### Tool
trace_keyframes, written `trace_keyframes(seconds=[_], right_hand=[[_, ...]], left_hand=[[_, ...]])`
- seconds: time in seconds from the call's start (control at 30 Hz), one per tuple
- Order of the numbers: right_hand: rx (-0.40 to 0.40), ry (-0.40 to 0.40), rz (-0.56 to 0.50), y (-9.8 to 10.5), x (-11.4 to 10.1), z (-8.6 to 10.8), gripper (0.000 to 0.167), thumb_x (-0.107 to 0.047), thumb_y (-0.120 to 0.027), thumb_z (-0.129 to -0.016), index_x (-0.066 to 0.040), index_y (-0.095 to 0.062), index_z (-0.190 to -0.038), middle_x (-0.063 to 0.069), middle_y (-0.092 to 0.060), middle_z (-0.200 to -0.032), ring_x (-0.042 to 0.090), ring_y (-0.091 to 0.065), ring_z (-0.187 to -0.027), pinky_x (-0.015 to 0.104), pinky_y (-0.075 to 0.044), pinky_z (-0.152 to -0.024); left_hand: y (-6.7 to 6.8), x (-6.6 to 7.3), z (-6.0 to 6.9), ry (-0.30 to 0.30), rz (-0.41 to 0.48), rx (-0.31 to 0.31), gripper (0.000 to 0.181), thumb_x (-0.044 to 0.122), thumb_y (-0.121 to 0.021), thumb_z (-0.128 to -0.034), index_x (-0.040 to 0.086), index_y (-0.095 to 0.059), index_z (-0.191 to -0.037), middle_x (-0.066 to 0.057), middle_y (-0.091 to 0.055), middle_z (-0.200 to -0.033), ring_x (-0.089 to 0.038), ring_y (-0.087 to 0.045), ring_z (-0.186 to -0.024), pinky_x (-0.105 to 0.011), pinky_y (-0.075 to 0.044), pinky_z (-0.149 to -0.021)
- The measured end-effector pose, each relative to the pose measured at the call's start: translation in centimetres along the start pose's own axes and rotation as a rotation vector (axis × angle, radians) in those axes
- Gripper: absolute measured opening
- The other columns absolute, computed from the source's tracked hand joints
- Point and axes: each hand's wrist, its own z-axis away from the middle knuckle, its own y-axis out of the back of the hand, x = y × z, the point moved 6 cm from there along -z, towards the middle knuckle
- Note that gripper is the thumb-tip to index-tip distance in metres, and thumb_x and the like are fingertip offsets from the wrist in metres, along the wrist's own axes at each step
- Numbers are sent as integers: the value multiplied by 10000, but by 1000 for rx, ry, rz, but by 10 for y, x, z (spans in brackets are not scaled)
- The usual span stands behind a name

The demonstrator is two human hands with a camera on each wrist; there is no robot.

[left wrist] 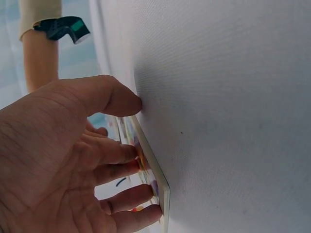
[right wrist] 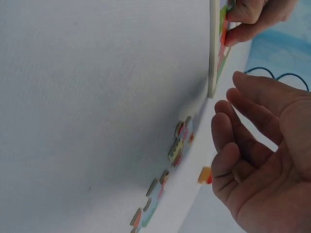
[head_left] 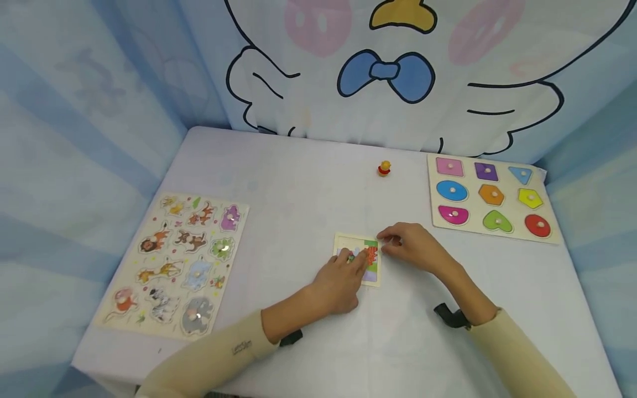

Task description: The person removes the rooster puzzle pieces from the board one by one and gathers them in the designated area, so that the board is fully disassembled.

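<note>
A small jigsaw tray (head_left: 350,241) with a pale border and green, orange and lilac picture parts lies flat on the white table. My left hand (head_left: 338,284) rests on it, fingertips touching the picture. From the left wrist view, several left fingers (left wrist: 129,198) meet the tray's face while the thumb stays apart. Just off the tray's right edge is my right hand (head_left: 410,246), loosely bent and holding nothing. Loose jigsaw pieces (right wrist: 182,141) lie on the table in the right wrist view; I cannot make them out in the head view.
An animal peg board (head_left: 174,265) lies at the left of the table. At the back right is a board of coloured shapes (head_left: 475,193) with knobs. A small yellow and red figure (head_left: 384,168) stands near the back edge. Printed curtains surround the table.
</note>
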Motion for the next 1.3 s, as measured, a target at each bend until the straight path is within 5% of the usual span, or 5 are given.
trace_keyframes(seconds=[0.23, 0.7, 1.03, 1.3], right_hand=[[-3, -11, 74, -3, -3, -11, 255, -129, -763, -858, -51, -744, -1100, 24, -685, -984, 213, -595, -899, 409, -514, -839], [7, -29, 132, -17, -14, -12, 261, -144, -784, -837, -68, -743, -1083, 24, -653, -974, 205, -577, -889, 398, -517, -830], [-26, 105, 105, -18, -20, -16, 217, -96, -760, -864, -105, -765, -1081, 8, -657, -1014, 199, -612, -964, 394, -510, -883], [-59, 168, 84, -17, -16, -26, 201, -54, -733, -886, -136, -772, -1066, -35, -651, -1007, 151, -610, -936, 362, -509, -877]], left_hand=[[5, -5, -7, 2, 8, -2, 731, 434, -592, -915, 69, -394, -1516, -64, -266, -1580, -312, -372, -1275, -375, -431, -999], [-3, -7, 1, 17, 35, 25, 700, 414, -597, -899, 89, -427, -1496, -78, -334, -1527, -288, -415, -1162, -332, -452, -937], [-6, -2, 5, 3, -13, 108, 627, 422, -595, -891, 84, -532, -1416, 2, -370, -1440, -261, -418, -1054, -319, -453, -915], [-4, 0, 4, 2, -39, 96, 656, 443, -560, -908, 115, -464, -1467, 6, -339, -1445, -262, -411, -1092, -334, -436, -962]])
